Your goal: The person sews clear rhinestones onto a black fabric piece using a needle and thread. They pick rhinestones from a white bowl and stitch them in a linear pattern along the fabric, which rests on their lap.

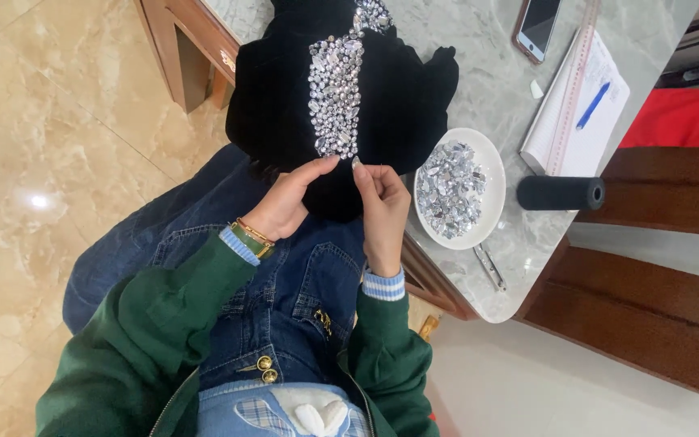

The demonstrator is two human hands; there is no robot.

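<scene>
So the black cloth point(398, 105) sits in the upper middle of the frame, draped off the edge of the marble table point(479, 65) and hanging down toward the person's lap. It looks like soft velvet, really dark, with a strip of clear stones point(336, 93) running down its middle, all packed tight, ovals and rounds that glitter. The left hand point(289, 202) is at the cloth's lower edge, just left of the strip's bottom end, fingers curled and thumb stretched out, pinching the fabric. The right hand point(382, 206) is right beside it, mostly closed, fingertips pressed together at the cloth near the last stones; can't tell whether there's a needle or a stone in that pinch, too small to see. Right of the hands is a white plate point(489, 162), round and glossy, heaped with loose gems point(449, 188). Further right lies a black thread spool point(560, 193) on its side. Upper right has a notepad point(580, 121) with a blue pen point(592, 105) on it, and a phone point(537, 26) above. Green sleeves, striped cuffs, denim below.
</scene>
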